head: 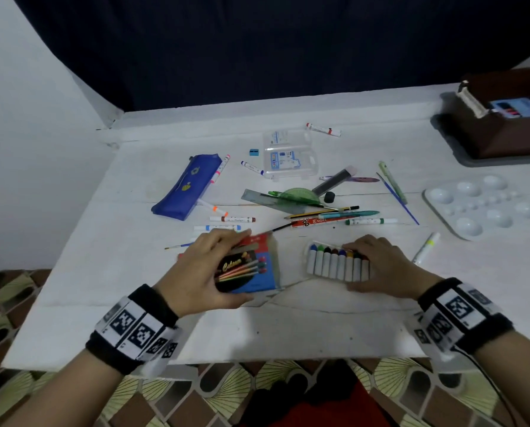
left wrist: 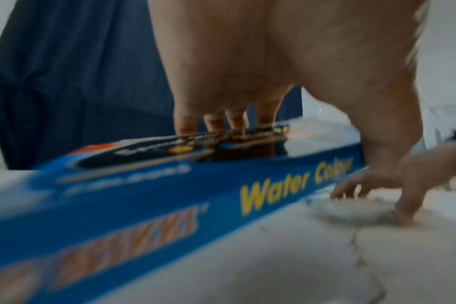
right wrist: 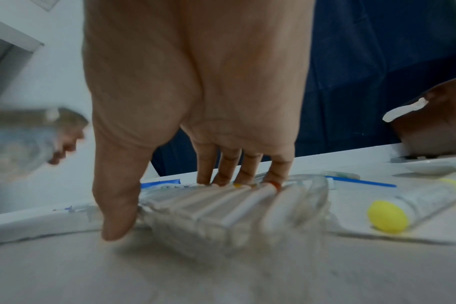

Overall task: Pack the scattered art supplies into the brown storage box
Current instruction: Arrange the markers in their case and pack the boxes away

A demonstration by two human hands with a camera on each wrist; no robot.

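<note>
Pinching opposite edges, left hand (head: 200, 269) holds paint box (head: 252, 268), right hand (head: 380, 263) tray (head: 331, 268).

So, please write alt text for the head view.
The left hand grips a water colour box and the right hand holds a tray of paint tubes on a white table. Pens lie scattered beyond; the brown storage box stands far right.

1. The right hand (right wrist: 195, 92) grips a clear tray of white tubes (right wrist: 221, 207); fingers (right wrist: 228, 166) on far tips, thumb at near corner;
2. a yellow-capped tube (right wrist: 414, 203) lies just right of it;
3. a brown box (right wrist: 439, 123) sits far right;
4. the blurred left hand (right wrist: 66, 142) holds a carton (right wrist: 16, 139), far left.
</note>
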